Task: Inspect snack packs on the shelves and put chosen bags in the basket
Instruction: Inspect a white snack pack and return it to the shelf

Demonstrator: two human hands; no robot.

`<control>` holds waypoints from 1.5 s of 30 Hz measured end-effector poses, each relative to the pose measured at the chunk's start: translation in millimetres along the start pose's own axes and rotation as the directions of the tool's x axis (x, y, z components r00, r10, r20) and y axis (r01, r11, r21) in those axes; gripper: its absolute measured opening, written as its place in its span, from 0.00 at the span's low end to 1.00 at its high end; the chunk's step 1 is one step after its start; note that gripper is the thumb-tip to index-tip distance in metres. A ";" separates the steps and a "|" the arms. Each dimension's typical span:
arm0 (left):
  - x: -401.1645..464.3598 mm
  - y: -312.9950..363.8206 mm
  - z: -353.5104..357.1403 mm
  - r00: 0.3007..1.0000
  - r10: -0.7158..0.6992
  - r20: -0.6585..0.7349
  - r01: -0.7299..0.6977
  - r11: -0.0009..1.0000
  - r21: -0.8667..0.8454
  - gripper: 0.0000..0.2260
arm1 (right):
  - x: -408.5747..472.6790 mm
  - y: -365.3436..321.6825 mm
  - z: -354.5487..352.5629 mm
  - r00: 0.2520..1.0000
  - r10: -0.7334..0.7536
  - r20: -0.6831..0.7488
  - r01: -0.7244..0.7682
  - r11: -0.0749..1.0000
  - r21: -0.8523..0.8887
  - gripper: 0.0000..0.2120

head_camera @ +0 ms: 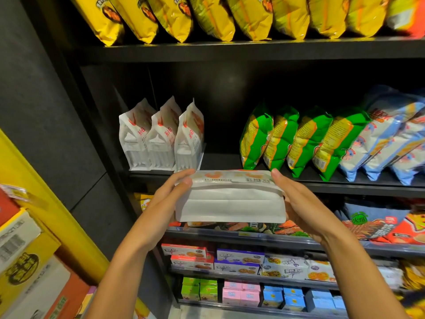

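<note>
Two hands hold one white bag in front of the black shelf, just below and right of the three white bags standing on its middle level. I hold it sideways: its long axis runs left to right, flat white bottom gusset facing me, printed front turned upward toward the shelf. The material looks like matte paper, creased and folded along the gusset, with small orange prints and a line of dark text near the far edge.

My left hand grips the bag's left end, fingers curled over the top and thumb along the near side. My right hand grips the right end, fingers mostly straight along the side with the tips wrapping the far corner.

Right of the standing white bags lean four glossy green and yellow pouches, puffy and crinkled, then pale blue pouches. Above them, shiny yellow bags hang over the top level. Below the held bag sit flat snack boxes in red, purple and white, then small green, pink and blue cartons.
</note>
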State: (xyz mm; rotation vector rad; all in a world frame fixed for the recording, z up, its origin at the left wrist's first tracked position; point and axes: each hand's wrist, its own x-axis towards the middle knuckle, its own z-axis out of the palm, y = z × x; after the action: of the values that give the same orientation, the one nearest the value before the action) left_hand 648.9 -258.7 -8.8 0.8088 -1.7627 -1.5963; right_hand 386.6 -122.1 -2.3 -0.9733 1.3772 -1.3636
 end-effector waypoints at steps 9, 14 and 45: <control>-1.0 -8.9 2.1 0.990 0.137 0.025 -0.133 0.984 -0.115 0.48 | 5.7 9.7 -3.0 0.963 -0.259 -0.079 0.254 0.965 -0.060 0.28; 10.6 -13.3 2.0 0.997 0.075 -0.030 -0.078 0.985 -0.154 0.40 | 18.2 11.1 5.6 0.923 -0.375 -0.080 0.355 0.915 -0.192 0.29; 102.6 -86.6 17.9 0.928 0.370 0.049 -0.345 0.800 0.492 0.38 | 147.9 36.6 50.3 0.850 -0.524 0.062 0.427 0.615 -0.663 0.34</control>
State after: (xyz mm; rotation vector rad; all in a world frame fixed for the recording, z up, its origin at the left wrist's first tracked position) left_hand 574.1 -335.1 -92.0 0.6704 -2.1712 -0.8754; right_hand 401.3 -275.1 -48.3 -1.8670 1.8517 -1.3444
